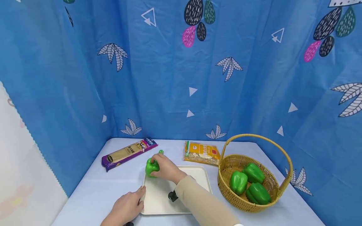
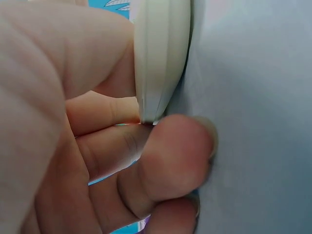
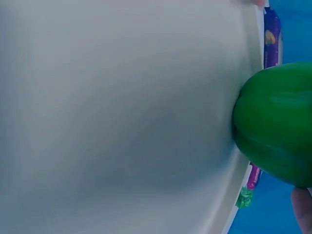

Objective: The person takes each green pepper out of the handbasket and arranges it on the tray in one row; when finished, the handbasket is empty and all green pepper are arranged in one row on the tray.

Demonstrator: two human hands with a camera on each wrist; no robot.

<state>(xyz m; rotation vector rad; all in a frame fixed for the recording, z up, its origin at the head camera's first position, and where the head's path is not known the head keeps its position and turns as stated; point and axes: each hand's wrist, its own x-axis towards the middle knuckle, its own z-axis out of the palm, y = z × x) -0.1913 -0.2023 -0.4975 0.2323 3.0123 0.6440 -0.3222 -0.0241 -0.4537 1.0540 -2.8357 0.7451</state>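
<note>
My right hand grips a green bell pepper over the far left corner of a cream rectangular tray. In the right wrist view the bell pepper overlaps the tray's rim, and a fingertip shows at its lower right. At the tray's near left side, my left hand holds the edge. The left wrist view has the thumb against the tray's side, with the other fingers bent around below it and close to the tabletop.
To the right stands a handled wicker basket holding three green bell peppers. A purple-ended packet lies at the back left, and an orange-and-clear bag at the back. A small crinkled green thing sits behind my right hand. Blue curtains border the table.
</note>
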